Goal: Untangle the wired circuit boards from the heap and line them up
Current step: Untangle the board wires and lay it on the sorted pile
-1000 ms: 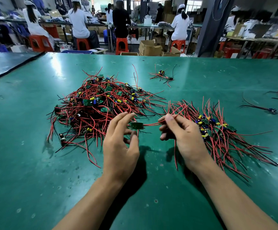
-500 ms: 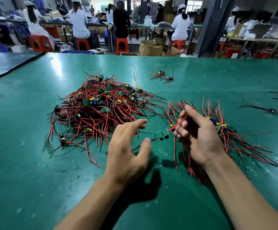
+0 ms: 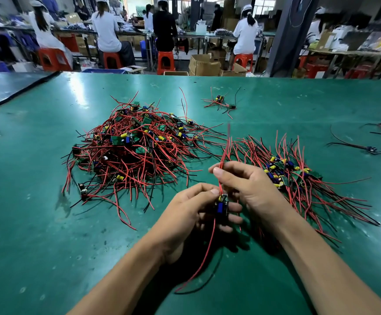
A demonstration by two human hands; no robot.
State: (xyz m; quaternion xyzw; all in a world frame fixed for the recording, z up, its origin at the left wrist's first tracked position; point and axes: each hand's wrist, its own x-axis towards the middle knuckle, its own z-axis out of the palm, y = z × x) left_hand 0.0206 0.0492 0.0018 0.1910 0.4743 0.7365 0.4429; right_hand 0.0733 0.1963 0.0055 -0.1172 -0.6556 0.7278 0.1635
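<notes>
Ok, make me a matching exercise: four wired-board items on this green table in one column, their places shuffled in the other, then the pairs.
1. big tangled heap
2. lined-up batch
3. small stray cluster
4. single board

A. far centre of the table
B. held in the left hand, its red wire pinched by the right hand
C. left of centre
D. right side, beyond the right hand

Pairs: 1-C, 2-D, 3-A, 4-B
</notes>
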